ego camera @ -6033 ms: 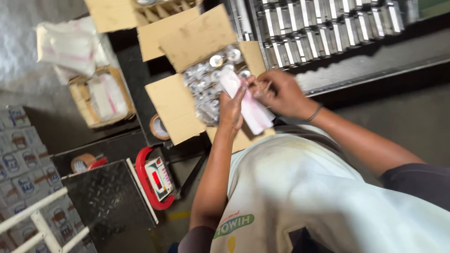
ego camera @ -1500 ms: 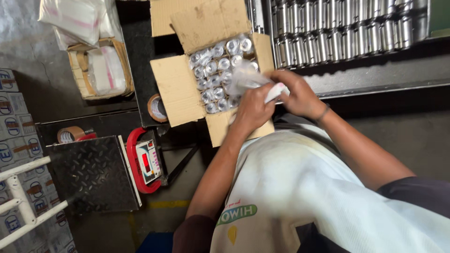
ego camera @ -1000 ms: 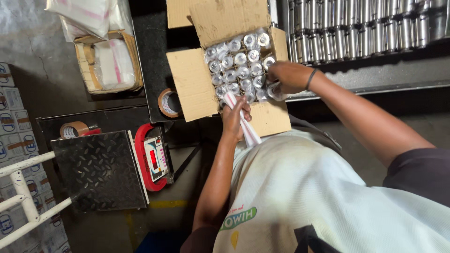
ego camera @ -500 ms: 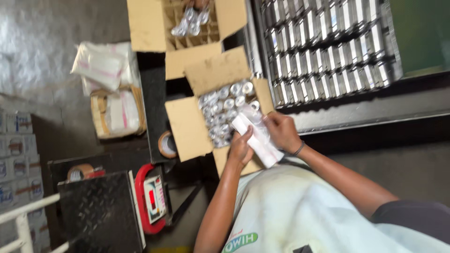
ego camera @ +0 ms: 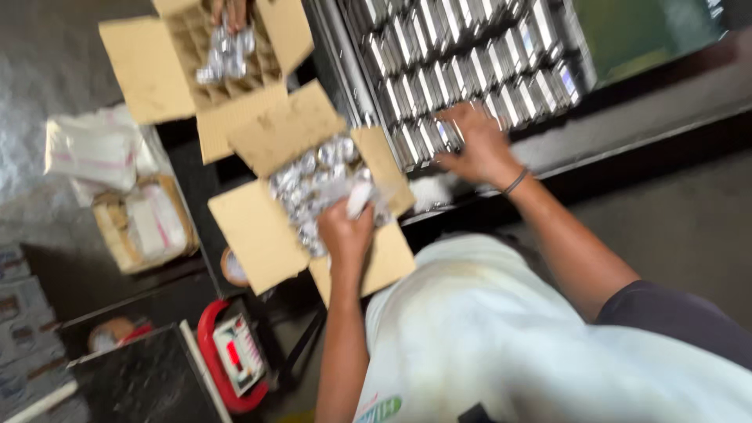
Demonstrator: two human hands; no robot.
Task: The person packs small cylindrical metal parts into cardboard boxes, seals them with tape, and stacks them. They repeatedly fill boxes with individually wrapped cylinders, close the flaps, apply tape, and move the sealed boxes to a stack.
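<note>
- My left hand [ego camera: 345,233] is closed around a small white packet [ego camera: 358,199], which sticks up out of the fist toward 12 o'clock; the frame is blurred, so I cannot tell the packet's kind.
- That hand sits over the near edge of an open cardboard box [ego camera: 258,235], whose flaps spread outward; the box is filled with shiny silver cans [ego camera: 309,188] standing close together, tops up.
- My right hand [ego camera: 478,145], at 2 o'clock from the left, lies palm down with fingers spread on rows of silver cans [ego camera: 470,70] lined up on a dark table [ego camera: 627,133]; I cannot tell whether it grips one. A dark band circles its wrist.
- At 11 o'clock from the filled box stands a second cardboard box [ego camera: 157,70] with a divider grid inside; another person's hand [ego camera: 231,12] reaches into it from the top edge, touching silver cans there.
- At 9 o'clock, well apart, a shallow carton [ego camera: 145,227] holds white packets, with more white bags [ego camera: 94,149] piled just beyond it.
- At 7 o'clock, a red scale readout [ego camera: 235,360] lies beside a dark checker-plate platform [ego camera: 133,384].
- A roll of tape [ego camera: 233,268] shows just beside the box's lower flap.
</note>
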